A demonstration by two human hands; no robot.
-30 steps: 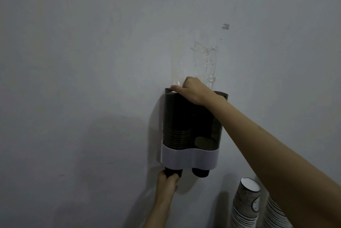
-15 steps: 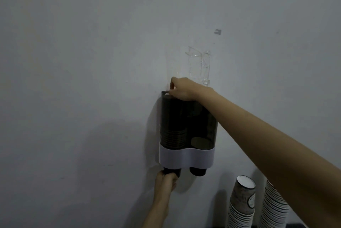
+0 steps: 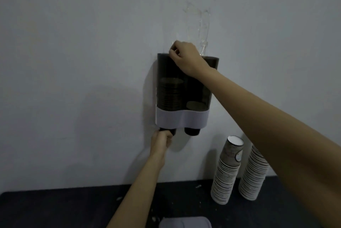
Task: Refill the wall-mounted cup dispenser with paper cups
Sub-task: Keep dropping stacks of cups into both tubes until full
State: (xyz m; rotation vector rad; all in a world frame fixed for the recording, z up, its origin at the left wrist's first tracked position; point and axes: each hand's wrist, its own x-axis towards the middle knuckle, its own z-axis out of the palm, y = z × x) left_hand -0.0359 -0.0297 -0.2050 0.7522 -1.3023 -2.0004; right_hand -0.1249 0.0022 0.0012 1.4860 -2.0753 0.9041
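Observation:
The cup dispenser (image 3: 184,120) hangs on the wall, with two dark see-through tubes above a white band. A stack of paper cups (image 3: 170,96) fills the lower half of the left tube; the right tube holds only a low cup (image 3: 195,106). My right hand (image 3: 186,57) is at the left tube's top rim, fingers pinched on a clear plastic sleeve (image 3: 203,24) that rises up the wall above it. My left hand (image 3: 161,141) grips the bottom cup (image 3: 173,131) poking out under the left tube. Another cup bottom (image 3: 191,131) shows under the right tube.
Two tall stacks of upside-down paper cups (image 3: 226,176) (image 3: 253,176) lean against the wall on a dark table (image 3: 55,209) at the lower right. A pale grey object (image 3: 184,223) lies at the bottom edge. Small white scraps dot the table.
My right hand has risen a little above the rim, and the clear sleeve now stretches much higher up the wall. The view has dropped and shows the table. My left hand stays on the bottom cup.

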